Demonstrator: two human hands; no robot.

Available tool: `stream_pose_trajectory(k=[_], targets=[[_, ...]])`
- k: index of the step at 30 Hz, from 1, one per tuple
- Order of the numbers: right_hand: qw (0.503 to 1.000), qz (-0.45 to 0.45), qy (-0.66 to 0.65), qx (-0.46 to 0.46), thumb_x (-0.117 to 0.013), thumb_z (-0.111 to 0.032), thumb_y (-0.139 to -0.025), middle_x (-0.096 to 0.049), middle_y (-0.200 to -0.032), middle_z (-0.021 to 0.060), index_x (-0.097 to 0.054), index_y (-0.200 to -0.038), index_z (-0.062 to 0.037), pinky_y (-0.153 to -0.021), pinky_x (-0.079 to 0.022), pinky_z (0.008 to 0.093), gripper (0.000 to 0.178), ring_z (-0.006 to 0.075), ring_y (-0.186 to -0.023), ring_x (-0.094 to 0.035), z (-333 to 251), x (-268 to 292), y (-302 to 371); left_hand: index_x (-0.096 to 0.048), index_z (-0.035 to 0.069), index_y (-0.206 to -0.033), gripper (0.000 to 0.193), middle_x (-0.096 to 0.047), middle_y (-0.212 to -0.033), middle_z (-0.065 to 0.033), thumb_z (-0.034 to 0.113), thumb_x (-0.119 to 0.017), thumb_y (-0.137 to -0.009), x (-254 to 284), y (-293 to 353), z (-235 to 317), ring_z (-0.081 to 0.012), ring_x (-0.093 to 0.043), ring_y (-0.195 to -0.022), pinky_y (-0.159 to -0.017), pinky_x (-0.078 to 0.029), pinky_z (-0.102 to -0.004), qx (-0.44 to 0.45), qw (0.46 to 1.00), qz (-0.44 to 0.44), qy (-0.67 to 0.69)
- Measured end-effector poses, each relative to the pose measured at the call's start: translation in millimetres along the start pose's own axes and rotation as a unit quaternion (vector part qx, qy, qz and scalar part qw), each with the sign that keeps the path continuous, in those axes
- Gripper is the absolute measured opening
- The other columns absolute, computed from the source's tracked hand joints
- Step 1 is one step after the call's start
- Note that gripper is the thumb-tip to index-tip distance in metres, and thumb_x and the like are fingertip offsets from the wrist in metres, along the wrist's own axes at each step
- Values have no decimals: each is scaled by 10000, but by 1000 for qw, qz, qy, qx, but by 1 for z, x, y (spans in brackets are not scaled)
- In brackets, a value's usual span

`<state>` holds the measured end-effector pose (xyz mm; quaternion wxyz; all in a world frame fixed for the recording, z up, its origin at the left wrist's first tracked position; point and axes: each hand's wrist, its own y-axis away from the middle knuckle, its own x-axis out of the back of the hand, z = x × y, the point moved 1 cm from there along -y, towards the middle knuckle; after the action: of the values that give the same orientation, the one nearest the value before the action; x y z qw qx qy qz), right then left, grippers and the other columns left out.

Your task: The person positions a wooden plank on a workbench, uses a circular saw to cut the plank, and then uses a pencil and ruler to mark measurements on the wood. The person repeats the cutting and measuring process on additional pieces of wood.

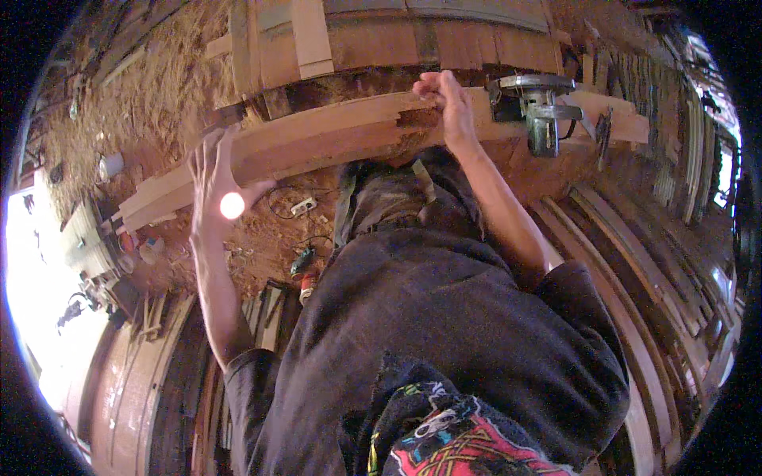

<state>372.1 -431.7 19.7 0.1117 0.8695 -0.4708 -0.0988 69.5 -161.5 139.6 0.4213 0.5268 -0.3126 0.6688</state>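
Observation:
A long, pale wooden beam (317, 135) lies across in front of me. My left hand (213, 170) reaches over its left part, fingers stretched forward and thumb apart; whether it touches the wood I cannot tell. A bright round spot of light covers its wrist side. Over the middle of the beam is my right hand (454, 107), turned on edge, its fingers loosely bent to the left with nothing seen in them. Just left of that hand's wrist, the beam has a dark, rough notch (418, 117). A circular saw (544, 115) rests on the beam further right.
Shavings cover the ground, with a power strip (303, 206) and a green-and-red power tool (304, 270) beside my left side. A white container (111, 165) stands far left. Boards (619, 262) lie stacked at right, and planks (313, 40) lie beyond the beam.

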Motion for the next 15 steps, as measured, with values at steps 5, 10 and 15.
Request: stream_pose_trajectory(k=[5, 10, 15], targets=[[1000, -23, -11, 4, -420, -518, -1084, -724, -1054, 107, -683, -1118, -2, -988, -469, 350, 579, 193, -1018, -653, 4, -27, 4, -642, 57, -955, 359, -608, -939, -96, 273, -836, -743, 78, -4, 156, -280, -589, -846, -776, -483, -399, -210, 719, 201, 631], [999, -18, -33, -32, -428, -497, -1086, -717, -1070, 113, -678, -1118, -8, -969, -495, 354, 551, 193, -1011, -656, 7, -25, 4, -677, 128, -816, 120, -727, -859, -68, 185, -719, -913, 152, 11, 222, -215, -639, -673, -645, -497, -284, -107, 459, 173, 865], [999, -24, -5, -37, -445, -474, -1081, -705, -1068, 89, -677, -1130, -17, -958, -501, 355, 515, 184, -1016, -650, -2, -25, 7, -666, 144, -841, 111, -681, -794, -59, 184, -674, -944, 147, 4, 215, -250, -656, -709, -622, -527, -292, -194, 496, 139, 835]])
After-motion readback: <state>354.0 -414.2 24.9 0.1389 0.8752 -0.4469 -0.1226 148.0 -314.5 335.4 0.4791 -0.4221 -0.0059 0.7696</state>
